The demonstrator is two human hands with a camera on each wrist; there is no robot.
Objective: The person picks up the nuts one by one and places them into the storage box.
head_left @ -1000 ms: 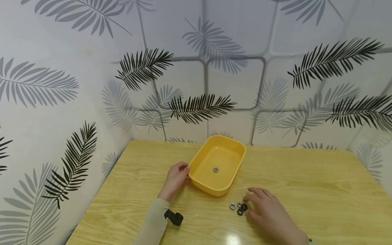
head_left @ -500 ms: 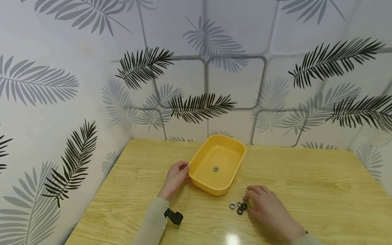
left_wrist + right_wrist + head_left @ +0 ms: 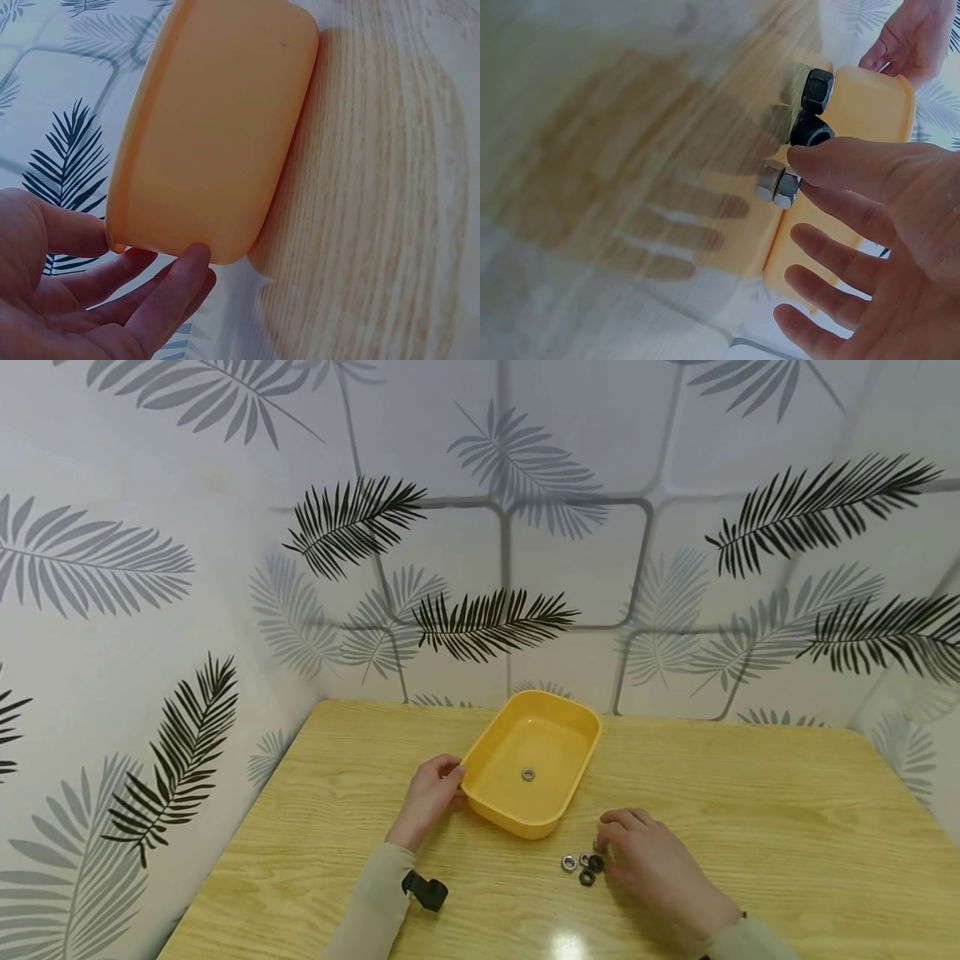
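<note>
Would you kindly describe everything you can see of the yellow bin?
The yellow bin is a rectangular tub with rounded corners, smooth and plastic-looking, with a lipped rim and a small dark mark on its outer wall. It sits open side up on the wood-grain table, turned at an angle in the head view. One silvery nut lies on its floor. The left hand grips its near left corner, thumb at the rim.
</note>
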